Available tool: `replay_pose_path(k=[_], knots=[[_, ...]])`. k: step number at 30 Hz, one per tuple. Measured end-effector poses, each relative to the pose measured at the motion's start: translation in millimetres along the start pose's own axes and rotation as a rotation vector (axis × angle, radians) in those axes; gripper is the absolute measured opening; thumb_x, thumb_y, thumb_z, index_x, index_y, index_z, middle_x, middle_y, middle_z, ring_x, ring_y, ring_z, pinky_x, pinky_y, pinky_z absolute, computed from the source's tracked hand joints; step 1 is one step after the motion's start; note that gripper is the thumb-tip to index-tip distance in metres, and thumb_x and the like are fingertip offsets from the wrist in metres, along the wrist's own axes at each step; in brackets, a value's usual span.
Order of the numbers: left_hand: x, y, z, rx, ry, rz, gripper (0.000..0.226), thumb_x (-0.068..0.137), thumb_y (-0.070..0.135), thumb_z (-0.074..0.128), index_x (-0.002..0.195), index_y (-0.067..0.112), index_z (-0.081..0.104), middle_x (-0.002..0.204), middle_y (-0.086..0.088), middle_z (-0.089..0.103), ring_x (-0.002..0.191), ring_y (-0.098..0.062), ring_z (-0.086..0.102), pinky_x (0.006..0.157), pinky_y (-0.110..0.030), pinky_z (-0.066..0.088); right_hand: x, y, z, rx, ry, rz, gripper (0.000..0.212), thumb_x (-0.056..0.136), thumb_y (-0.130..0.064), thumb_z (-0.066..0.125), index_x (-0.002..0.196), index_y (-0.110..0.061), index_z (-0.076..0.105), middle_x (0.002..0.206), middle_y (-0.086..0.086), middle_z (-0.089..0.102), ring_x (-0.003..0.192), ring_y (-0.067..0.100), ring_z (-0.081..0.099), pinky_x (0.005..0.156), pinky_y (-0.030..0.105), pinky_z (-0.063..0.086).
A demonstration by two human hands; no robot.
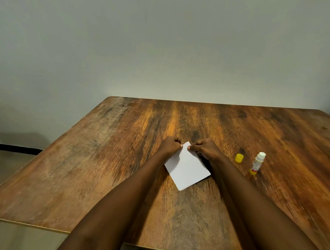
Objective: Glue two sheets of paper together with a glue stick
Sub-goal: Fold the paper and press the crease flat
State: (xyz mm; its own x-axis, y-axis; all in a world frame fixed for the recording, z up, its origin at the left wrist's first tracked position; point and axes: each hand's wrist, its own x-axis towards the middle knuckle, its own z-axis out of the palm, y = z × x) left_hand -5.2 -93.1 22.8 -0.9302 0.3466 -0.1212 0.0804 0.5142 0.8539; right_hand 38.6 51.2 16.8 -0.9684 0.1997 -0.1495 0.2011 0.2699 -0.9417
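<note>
Both hands pinch the far corner of the paper [186, 167]: left hand [170, 146] at the corner's 9 o'clock side, right hand [206, 149] at its 3 o'clock side, fingertips closed on the sheets. White paper lies on the tabletop [102, 160], edges stacked. At 3 o'clock lie a yellow cap [239, 158] and the uncapped glue stick [257, 163], its label print too small to read.
</note>
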Motion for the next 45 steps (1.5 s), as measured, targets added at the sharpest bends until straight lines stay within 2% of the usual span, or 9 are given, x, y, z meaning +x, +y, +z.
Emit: replay_pose_path(k=[8, 11, 16, 20, 25, 29, 36, 41, 45], knots=[[0.7, 0.8, 4.1, -0.069, 0.083, 0.066, 0.015, 0.089, 0.021, 0.061, 0.080, 0.009, 0.065, 0.081, -0.008, 0.061, 0.073, -0.018, 0.052, 0.057, -0.025, 0.034, -1.2, -8.7, 2.2, -0.046, -0.001, -0.018, 0.032, 0.082, -0.007, 0.066, 0.091, 0.022, 0.060, 0.084, 0.026, 0.064, 0.064, 0.024, 0.059, 0.057, 0.029, 0.040], [1.9, -0.3, 7.6, -0.026, 0.109, 0.087, 0.014, 0.089, 0.014, 0.057, 0.081, 0.005, 0.064, 0.084, -0.012, 0.060, 0.079, -0.019, 0.051, 0.064, -0.027, 0.035, -1.1, -8.6, 3.2, -0.094, -0.016, -0.011, 0.016, 0.082, -0.008, 0.066, 0.076, 0.006, 0.063, 0.072, 0.018, 0.061, 0.055, 0.018, 0.056, 0.047, 0.023, 0.038], [0.7, -3.6, 7.0, 0.034, 0.172, 0.108, 0.014, 0.091, 0.007, 0.051, 0.077, 0.008, 0.054, 0.089, -0.017, 0.060, 0.078, -0.017, 0.046, 0.054, -0.023, 0.028, 0.0, -0.9, 0.8, -0.138, -0.037, 0.005, 0.028, 0.081, -0.008, 0.067, 0.055, -0.007, 0.056, 0.063, 0.009, 0.059, 0.051, 0.016, 0.054, 0.045, 0.022, 0.039], [-0.6, -6.4, 4.9, 0.018, 0.201, 0.098, 0.013, 0.092, 0.006, 0.049, 0.080, 0.007, 0.053, 0.087, -0.009, 0.054, 0.083, -0.019, 0.047, 0.060, -0.025, 0.031, -0.3, 0.7, -2.6, -0.196, -0.064, 0.006, 0.020, 0.080, -0.008, 0.067, 0.062, -0.004, 0.061, 0.071, 0.015, 0.061, 0.058, 0.021, 0.055, 0.053, 0.026, 0.039], [-1.5, -3.6, 5.2, -0.020, 0.090, 0.010, 0.028, 0.095, 0.015, 0.048, 0.114, 0.001, 0.063, 0.118, -0.014, 0.062, 0.105, -0.028, 0.055, 0.077, -0.029, 0.037, 1.3, 0.9, -2.1, -0.242, -0.051, 0.002, 0.022, 0.078, -0.005, 0.065, 0.079, 0.017, 0.064, 0.076, 0.018, 0.061, 0.067, 0.025, 0.055, 0.059, 0.031, 0.038], [-4.4, -1.4, 3.2, -0.072, 0.065, 0.008, 0.023, 0.088, 0.018, 0.061, 0.098, -0.002, 0.067, 0.106, -0.022, 0.067, 0.088, -0.026, 0.057, 0.072, -0.033, 0.040, -1.2, 0.2, -0.6, -0.234, -0.056, -0.014, 0.012, 0.079, -0.004, 0.064, 0.077, 0.008, 0.066, 0.076, 0.017, 0.060, 0.062, 0.021, 0.053, 0.053, 0.026, 0.038], [-7.3, -7.4, 2.2, -0.084, 0.154, -0.015, 0.019, 0.088, 0.012, 0.062, 0.094, -0.004, 0.068, 0.102, -0.021, 0.068, 0.082, -0.023, 0.058, 0.067, -0.030, 0.042, -2.1, -2.3, -4.5, -0.345, -0.146, -0.030, 0.030, 0.081, -0.006, 0.066, 0.052, -0.010, 0.056, 0.058, 0.005, 0.054, 0.051, 0.012, 0.048, 0.048, 0.022, 0.035], [-7.9, -13.1, -2.9, -0.097, 0.182, -0.031, 0.022, 0.090, 0.013, 0.059, 0.096, -0.006, 0.068, 0.102, -0.022, 0.068, 0.081, -0.023, 0.058, 0.066, -0.029, 0.040, -2.7, 1.3, -8.0, -0.373, -0.155, -0.017, 0.021, 0.081, -0.011, 0.066, 0.076, 0.010, 0.068, 0.073, 0.013, 0.060, 0.061, 0.017, 0.052, 0.054, 0.026, 0.035], [-7.4, -15.8, -3.3, -0.068, 0.206, -0.022, 0.020, 0.089, 0.012, 0.059, 0.098, -0.004, 0.068, 0.104, -0.020, 0.068, 0.084, -0.024, 0.059, 0.065, -0.026, 0.039, -3.1, 3.3, -9.2, -0.359, -0.129, -0.017, 0.015, 0.082, -0.013, 0.067, 0.075, -0.001, 0.072, 0.076, 0.009, 0.067, 0.059, 0.011, 0.056, 0.051, 0.021, 0.038]])
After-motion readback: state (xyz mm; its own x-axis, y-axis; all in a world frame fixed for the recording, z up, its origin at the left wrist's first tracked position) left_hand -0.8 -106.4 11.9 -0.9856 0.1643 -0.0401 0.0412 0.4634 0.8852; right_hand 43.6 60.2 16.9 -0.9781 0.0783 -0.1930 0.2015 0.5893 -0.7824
